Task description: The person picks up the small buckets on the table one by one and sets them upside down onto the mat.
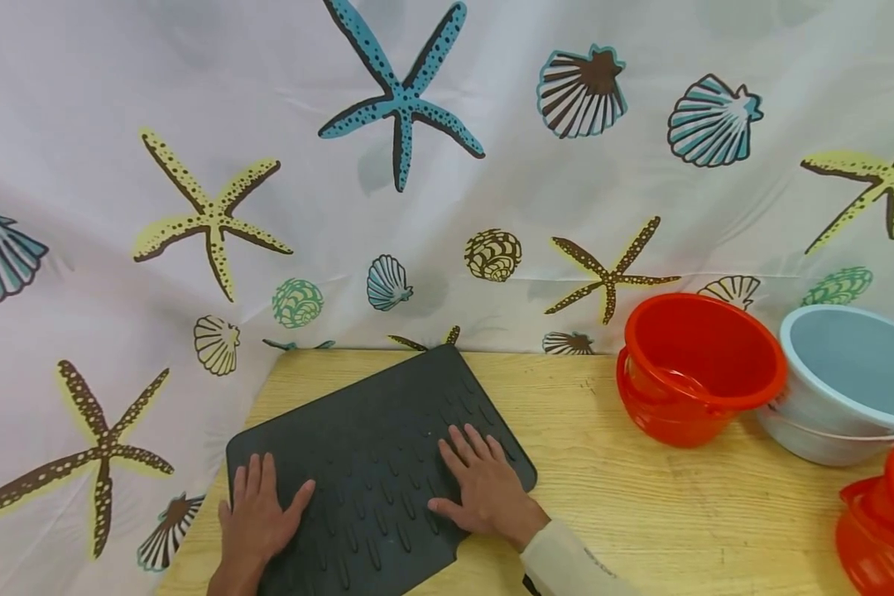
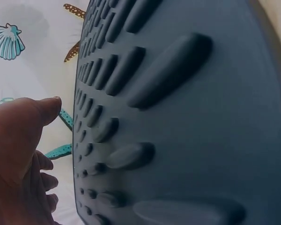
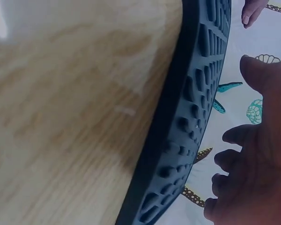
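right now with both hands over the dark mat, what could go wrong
Uneven pushing by the left hand and right hand might turn the dark mat, which lies askew. Its left corner is near the left edge of the table, so sliding it left could leave it overhanging. Pushing it away might ruck the fabric behind it.
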Tool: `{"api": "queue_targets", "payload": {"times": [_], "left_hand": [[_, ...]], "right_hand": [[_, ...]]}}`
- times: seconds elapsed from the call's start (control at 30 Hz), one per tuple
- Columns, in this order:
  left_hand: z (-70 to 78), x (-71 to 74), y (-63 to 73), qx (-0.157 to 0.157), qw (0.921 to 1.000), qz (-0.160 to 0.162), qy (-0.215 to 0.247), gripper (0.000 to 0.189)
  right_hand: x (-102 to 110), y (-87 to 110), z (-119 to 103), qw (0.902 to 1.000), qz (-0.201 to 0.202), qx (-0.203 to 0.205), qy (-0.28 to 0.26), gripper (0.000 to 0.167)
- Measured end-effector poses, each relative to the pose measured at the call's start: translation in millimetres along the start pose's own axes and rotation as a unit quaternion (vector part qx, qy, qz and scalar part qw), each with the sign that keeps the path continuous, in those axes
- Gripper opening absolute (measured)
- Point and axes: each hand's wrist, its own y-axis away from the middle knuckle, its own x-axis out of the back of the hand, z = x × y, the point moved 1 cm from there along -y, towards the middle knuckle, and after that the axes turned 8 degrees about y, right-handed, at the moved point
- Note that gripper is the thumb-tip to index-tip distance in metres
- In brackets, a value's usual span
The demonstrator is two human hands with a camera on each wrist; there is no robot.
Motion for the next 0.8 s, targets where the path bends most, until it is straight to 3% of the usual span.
{"api": "queue_targets", "payload": {"times": [0.33,0.53,0.8], "left_hand": [[-8.0,-11.0,-4.8,0.004,0.9999,-0.009,-0.009,0.095],[-9.2,-20.2,-4.9,0.0,0.9998,-0.012,-0.015,0.094],[-14.6,-22.4,-7.2,0.007,0.9989,-0.03,-0.035,0.103]], "right_hand": [[-12.6,-0.1,-11.8,0.9991,-0.041,0.009,-0.001,0.079],[-18.0,2.2,-18.1,0.9977,-0.063,-0.009,0.022,0.077],[-24.5,4.7,-22.4,0.9974,-0.069,-0.011,0.017,0.075]]}}
